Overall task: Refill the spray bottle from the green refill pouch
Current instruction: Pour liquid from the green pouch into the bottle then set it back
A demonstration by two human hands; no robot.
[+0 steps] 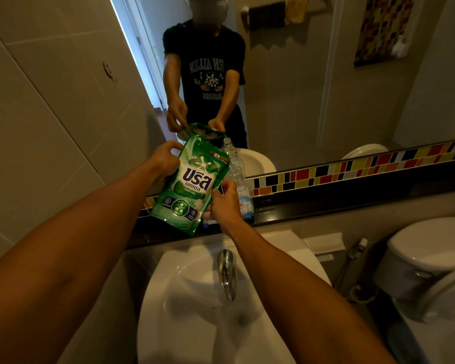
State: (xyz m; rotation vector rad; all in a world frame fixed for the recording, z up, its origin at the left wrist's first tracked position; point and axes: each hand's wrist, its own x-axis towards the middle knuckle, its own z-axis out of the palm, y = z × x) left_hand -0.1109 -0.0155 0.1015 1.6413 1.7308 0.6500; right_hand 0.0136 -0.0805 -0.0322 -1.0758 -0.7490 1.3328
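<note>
A person's two hands hold a green refill pouch point(192, 179) upright above the far edge of a white sink point(195, 298): the left hand point(164, 160) pinches its upper left edge, the right hand point(225, 200) grips its lower right side. A clear bottle point(238, 179), uncapped, stands just behind on the dark ledge point(326, 203) below the mirror point(300, 101).

A: Dim overall, a warm yellowish cast. The only cool daylight comes through the doorway strip point(132, 48), upper left.

B: Glare on the tap point(227, 269) and the basin point(184, 274); lower corners dark, straight lines bowing toward the edges.
</note>
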